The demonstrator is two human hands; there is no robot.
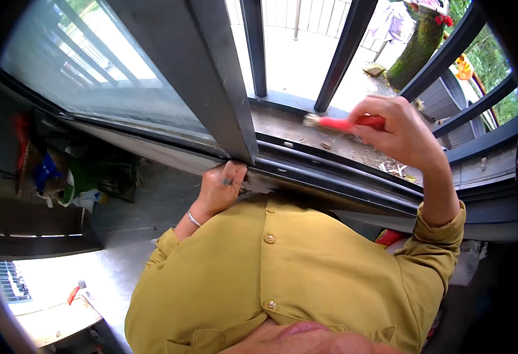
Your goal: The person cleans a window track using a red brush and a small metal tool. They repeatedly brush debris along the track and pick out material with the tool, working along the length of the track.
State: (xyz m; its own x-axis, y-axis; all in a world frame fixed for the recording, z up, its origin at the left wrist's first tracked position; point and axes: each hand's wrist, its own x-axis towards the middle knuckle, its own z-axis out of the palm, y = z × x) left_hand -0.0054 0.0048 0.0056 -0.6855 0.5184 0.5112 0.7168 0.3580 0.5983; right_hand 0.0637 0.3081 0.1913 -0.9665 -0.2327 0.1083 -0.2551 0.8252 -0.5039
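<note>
My right hand (387,128) is closed around the red handle of a small brush (338,123), held over the outer window sill (285,124). Its pale bristles point left, close to the sill by the metal bars; the brush is slightly blurred. Bits of dry debris (391,169) lie on the sill below the hand. My left hand (224,183) rests with curled fingers at the inner edge of the dark sliding window track (329,170), just below the corner of the sash frame (214,79). A ring and a bracelet are on that side. Whether its fingers grip anything is hidden.
Dark upright bars (347,53) stand beyond the sill. The glass pane (108,79) fills the upper left. Indoors at left are cloths or bags (79,181) in a dim corner and a table (55,321) at the lower left. A mossy tree trunk (418,48) stands outside.
</note>
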